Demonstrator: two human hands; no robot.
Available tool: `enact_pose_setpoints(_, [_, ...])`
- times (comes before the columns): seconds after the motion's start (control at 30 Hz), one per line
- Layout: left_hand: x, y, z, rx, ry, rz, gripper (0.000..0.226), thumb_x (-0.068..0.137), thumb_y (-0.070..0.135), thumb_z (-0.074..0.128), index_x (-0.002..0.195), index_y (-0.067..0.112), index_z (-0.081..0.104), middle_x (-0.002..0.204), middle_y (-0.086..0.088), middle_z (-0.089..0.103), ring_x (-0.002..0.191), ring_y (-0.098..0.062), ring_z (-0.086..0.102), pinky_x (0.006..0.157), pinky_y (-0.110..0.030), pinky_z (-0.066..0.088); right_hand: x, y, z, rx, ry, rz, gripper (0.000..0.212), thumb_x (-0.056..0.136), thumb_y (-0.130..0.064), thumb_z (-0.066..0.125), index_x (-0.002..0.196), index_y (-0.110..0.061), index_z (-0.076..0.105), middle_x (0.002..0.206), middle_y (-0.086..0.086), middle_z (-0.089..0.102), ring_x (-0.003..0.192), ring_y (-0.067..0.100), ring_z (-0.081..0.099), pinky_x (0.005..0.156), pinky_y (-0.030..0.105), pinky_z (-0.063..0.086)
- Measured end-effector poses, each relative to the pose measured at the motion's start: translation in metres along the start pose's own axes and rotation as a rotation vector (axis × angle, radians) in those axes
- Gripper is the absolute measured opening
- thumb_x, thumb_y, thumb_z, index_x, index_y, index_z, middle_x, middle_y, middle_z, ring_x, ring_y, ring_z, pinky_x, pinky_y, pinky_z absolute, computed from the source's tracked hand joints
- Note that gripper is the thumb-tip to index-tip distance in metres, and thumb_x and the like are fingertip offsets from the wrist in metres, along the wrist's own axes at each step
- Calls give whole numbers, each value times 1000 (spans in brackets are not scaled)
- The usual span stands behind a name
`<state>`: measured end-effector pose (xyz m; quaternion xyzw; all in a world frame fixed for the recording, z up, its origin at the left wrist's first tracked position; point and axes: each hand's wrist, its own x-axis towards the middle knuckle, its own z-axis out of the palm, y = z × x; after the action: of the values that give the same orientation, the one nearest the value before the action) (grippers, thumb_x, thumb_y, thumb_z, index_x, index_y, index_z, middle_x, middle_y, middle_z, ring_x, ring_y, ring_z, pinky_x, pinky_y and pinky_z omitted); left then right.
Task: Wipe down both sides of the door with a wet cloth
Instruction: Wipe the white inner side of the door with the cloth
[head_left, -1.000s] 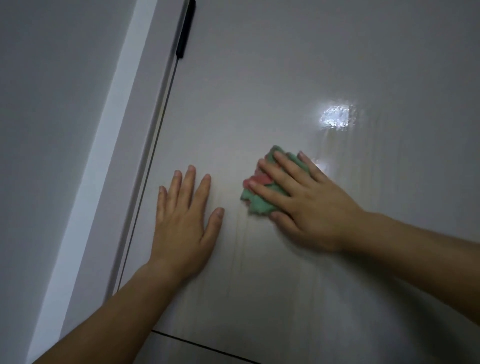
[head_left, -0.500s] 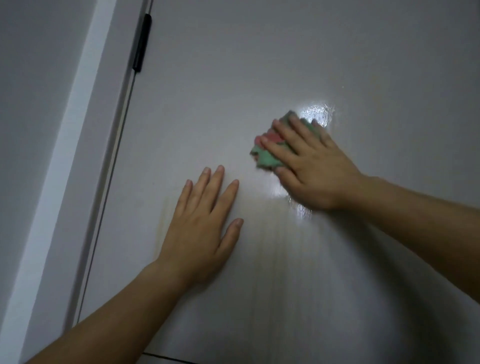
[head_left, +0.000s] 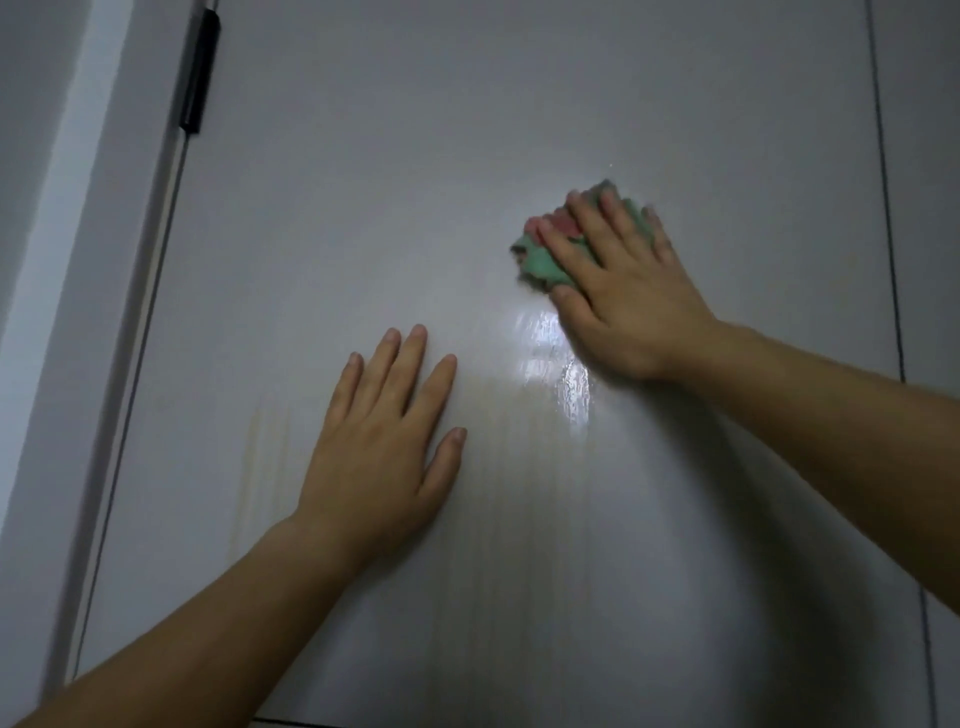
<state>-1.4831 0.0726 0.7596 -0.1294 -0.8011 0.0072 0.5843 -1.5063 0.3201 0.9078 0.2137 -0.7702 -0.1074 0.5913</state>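
Observation:
A pale grey door (head_left: 395, 171) fills most of the head view. My right hand (head_left: 623, 291) presses a crumpled green and red cloth (head_left: 540, 262) flat against the door, right of centre, with its fingers spread over the cloth. Most of the cloth is hidden under that hand. My left hand (head_left: 384, 441) rests flat on the door lower down and to the left, fingers straight, holding nothing. A wet, shiny streak (head_left: 556, 358) lies between the two hands.
A black hinge (head_left: 197, 73) sits on the door's left edge, beside the door frame (head_left: 88, 291) and the wall. A thin dark vertical line (head_left: 883, 208) runs down the right side. Faint yellowish streaks (head_left: 260, 457) mark the door left of my left hand.
My right hand has slid the cloth up and to the right across the door. The view has shifted right, so the hinge and my left hand now appear elsewhere in frame.

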Motion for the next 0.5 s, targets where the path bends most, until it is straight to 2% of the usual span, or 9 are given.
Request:
enact_pose_setpoints(0.03, [3, 5, 1, -3, -1, 23, 69, 104, 53, 23, 164, 19, 25, 174, -8, 9, 161, -26, 3, 130, -50, 8, 7, 5, -3, 25, 11, 71, 61, 105, -49, 22, 162, -39, 1, 172, 1, -5, 157, 23, -14, 123, 44, -17])
enact_pose_setpoints(0.1, [6, 15, 5, -3, -7, 67, 68, 104, 52, 23, 165, 20, 23, 174, -6, 7, 161, -26, 1, 130, -50, 8, -1, 1, 1, 22, 36, 84, 63, 105, -49, 23, 162, -38, 0, 172, 4, -6, 157, 26, -15, 121, 44, -19])
enact_pose_setpoints(0.23, [7, 22, 12, -2, -3, 60, 68, 104, 53, 22, 165, 22, 21, 174, -6, 6, 161, -26, -1, 129, -55, 8, -70, -17, 21, -62, -18, -219, 65, 104, -50, 26, 163, -34, 4, 172, 5, -1, 158, 26, -11, 127, 50, -7])
enact_pose_setpoints(0.3, [7, 23, 15, 3, 18, 50, 68, 104, 53, 24, 164, 22, 25, 174, -7, 10, 161, -27, 3, 129, -56, 10, -77, 3, 17, -95, -61, -260, 64, 104, -52, 24, 163, -37, 5, 172, 1, -1, 158, 24, -11, 127, 49, -7])
enact_pose_setpoints(0.43, [8, 29, 18, -4, 55, 29, 66, 104, 52, 28, 162, 20, 30, 173, -9, 15, 161, -30, 7, 128, -56, 11, -38, 49, -4, 23, -7, 116, 65, 100, -53, 17, 162, -41, 2, 172, 1, -4, 158, 25, -12, 124, 48, -13])
enact_pose_setpoints(0.5, [7, 32, 19, -6, 67, 14, 66, 103, 51, 30, 160, 18, 33, 172, -11, 17, 160, -32, 9, 128, -57, 11, -44, 45, -1, 33, 15, 154, 66, 100, -52, 18, 163, -38, 1, 172, 4, -5, 157, 27, -13, 124, 50, -13])
